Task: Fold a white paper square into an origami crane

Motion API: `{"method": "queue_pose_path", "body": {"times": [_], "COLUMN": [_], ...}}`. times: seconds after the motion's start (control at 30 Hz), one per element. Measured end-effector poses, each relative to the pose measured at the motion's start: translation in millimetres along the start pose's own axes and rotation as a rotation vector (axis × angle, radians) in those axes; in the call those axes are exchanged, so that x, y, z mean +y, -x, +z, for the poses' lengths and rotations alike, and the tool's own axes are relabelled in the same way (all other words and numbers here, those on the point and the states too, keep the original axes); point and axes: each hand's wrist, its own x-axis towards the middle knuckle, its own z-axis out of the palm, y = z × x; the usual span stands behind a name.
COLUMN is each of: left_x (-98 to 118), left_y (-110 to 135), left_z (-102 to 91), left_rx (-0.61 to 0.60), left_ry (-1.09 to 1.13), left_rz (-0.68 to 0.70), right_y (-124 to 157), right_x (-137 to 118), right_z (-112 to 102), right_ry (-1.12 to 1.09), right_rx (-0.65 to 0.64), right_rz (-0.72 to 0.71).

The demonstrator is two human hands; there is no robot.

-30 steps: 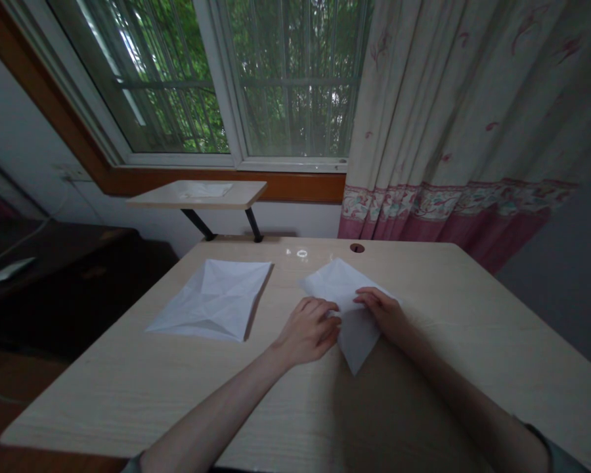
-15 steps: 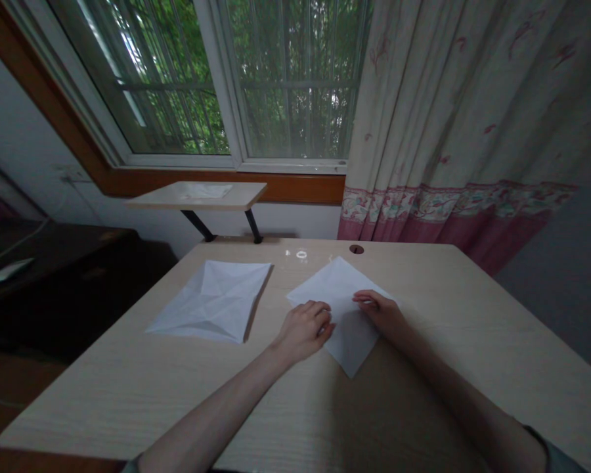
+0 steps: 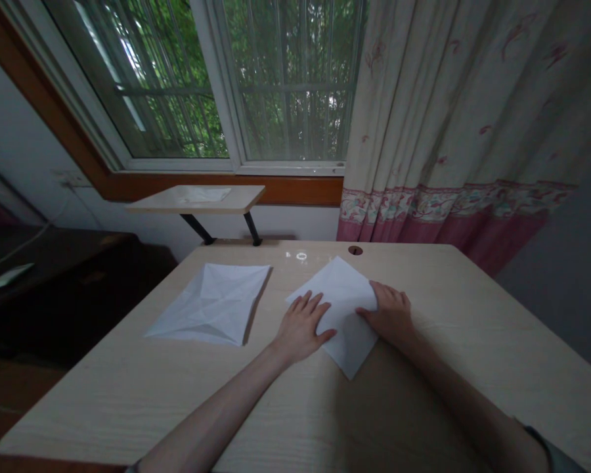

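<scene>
A white sheet of paper lies on the desk, turned so that one corner points toward me. My left hand rests on its left side with the fingers spread. On the right side, my right hand lies over the edge, thumb on the sheet and fingers stretched out; the right corner is hidden under it. A second white paper, crossed by fold creases, lies to the left, apart from both hands.
The pale wooden desk has a round cable hole near its back edge. A small raised shelf on black legs carries a white paper. Behind are a window and a patterned curtain. A dark cabinet stands at left.
My fingers have gone from curled to spread on both hands. The right hand has shifted slightly right, onto the paper's right edge. The papers lie almost where they were.
</scene>
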Motion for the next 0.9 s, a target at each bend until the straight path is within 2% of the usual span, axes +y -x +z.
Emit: {"method": "queue_pose_path", "body": {"times": [0.23,0.47,0.63,0.73,0.9], "left_x": [0,-2,-2,0,1], "left_y": [-2,-1,-2,-2,-1], "left_z": [0.4,3.8,4.2,2.6,2.4], "left_rx": [-0.015,0.044,0.091,0.105,0.141], "left_ry": [-0.058,-0.102,-0.122,-0.134,-0.144], "left_rz": [-0.06,-0.044,-0.035,-0.047,-0.054], "right_y": [-10,-21,-24,-23,-22], "right_x": [0,4,1,-1,-3], "right_z": [-16,-29,-35,-37,-35], "right_ry": [0.018,-0.059,-0.199,-0.252,-0.192], "right_rx": [0.029,0.096,0.134,0.078,-0.042], "right_rz": [0.054,0.119,0.048,-0.011,-0.145]}}
